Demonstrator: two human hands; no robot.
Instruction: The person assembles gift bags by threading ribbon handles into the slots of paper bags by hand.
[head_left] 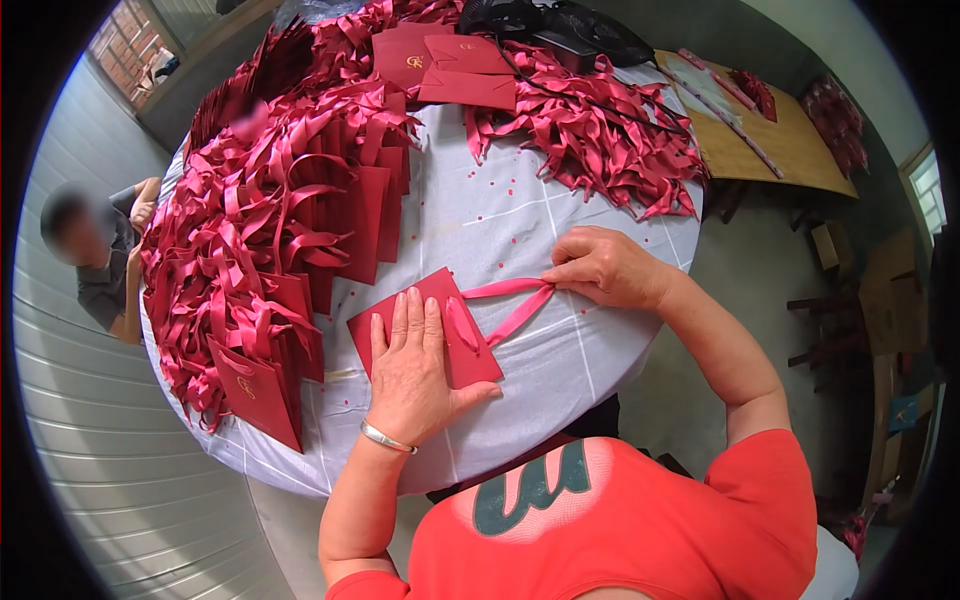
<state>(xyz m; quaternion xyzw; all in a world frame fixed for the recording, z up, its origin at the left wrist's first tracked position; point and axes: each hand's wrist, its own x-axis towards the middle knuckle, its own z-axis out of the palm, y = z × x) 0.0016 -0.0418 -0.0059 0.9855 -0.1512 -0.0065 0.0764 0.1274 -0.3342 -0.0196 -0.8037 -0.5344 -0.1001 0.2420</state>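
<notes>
A red paper gift bag (455,360) lies flat and slightly turned on the cloth in front of me. My left hand (412,370) presses on it, palm down with the fingers stretched out. From the bag's right side a pink ribbon handle (515,318) runs out in a loop. My right hand (605,268) pinches the far end of that loop between thumb and fingers, pulling it out to the right. A second ribbon (460,322) lies across the bag's face.
Rows of red bags with ribbon handles (240,270) crowd the round table's left side. A ribbon heap (610,130) and flat bags (465,70) lie at the back. Small red dots dot the tablecloth (480,215). Another person (95,250) is at the left edge; a wooden table (750,130) stands right.
</notes>
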